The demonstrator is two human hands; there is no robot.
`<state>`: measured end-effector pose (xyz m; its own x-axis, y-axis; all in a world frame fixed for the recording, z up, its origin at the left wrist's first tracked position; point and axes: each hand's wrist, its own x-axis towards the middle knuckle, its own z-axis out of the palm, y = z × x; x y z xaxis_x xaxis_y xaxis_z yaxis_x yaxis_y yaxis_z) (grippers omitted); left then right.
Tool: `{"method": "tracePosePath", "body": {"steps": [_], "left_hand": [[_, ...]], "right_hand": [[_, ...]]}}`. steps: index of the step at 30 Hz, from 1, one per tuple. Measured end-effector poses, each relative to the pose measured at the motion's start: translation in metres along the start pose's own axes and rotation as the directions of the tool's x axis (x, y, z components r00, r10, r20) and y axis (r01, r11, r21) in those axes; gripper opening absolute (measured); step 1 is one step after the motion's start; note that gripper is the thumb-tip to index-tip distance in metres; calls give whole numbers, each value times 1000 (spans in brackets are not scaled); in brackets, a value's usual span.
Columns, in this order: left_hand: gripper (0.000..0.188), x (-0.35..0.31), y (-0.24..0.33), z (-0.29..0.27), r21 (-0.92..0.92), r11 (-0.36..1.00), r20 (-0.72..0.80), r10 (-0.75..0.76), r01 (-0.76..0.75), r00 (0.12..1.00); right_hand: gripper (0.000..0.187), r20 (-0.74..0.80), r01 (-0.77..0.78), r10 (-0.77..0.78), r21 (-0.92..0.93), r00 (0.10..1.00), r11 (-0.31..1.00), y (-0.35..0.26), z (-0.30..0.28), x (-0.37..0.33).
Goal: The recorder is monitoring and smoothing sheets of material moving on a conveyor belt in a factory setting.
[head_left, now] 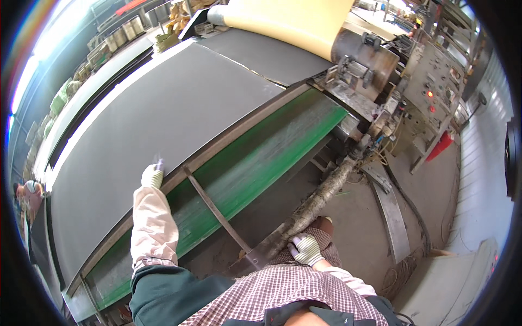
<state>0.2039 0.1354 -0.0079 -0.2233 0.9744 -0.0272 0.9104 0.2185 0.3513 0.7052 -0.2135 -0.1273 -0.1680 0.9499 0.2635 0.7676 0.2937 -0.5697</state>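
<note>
A wide dark grey sheet (141,98) spreads over the long table in front of me. My left hand (152,176), in a striped pale glove with purplish fingertips, is at the sheet's near edge, over the metal rail (239,127). Its fingers are bunched, and a slim purplish tip points away from me; whether that is a fingertip or a small tool is blurred. Low by my lap, my right hand (306,250), gloved alike, hangs beside a wrapped pipe (321,190) with loosely bent fingers and nothing visible in them. A seam (244,66) crosses the sheet farther off.
Below the rail slopes a green panel (261,146) with a metal strut (215,209). A large yellow roll (288,22) lies at the far end. At right stand a control panel (435,81) with red lights and a metal strip (389,217) on the floor. Another person (31,195) is far left.
</note>
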Motion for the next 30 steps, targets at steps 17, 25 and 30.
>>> {"method": "tracePosePath", "body": {"steps": [17,25,30], "left_hand": [[80,1,145,32,312,931,120,161,-191,980],[90,17,269,62,328,915,152,193,-233,969],[92,42,326,97,279,904,167,286,-323,944]], "right_hand": [[21,43,18,-18,-15,999,1000,2,-6,-2],[22,35,54,-56,70,998,996,8,-5,1],[17,38,61,-64,84,997,995,10,-2,4]]}}
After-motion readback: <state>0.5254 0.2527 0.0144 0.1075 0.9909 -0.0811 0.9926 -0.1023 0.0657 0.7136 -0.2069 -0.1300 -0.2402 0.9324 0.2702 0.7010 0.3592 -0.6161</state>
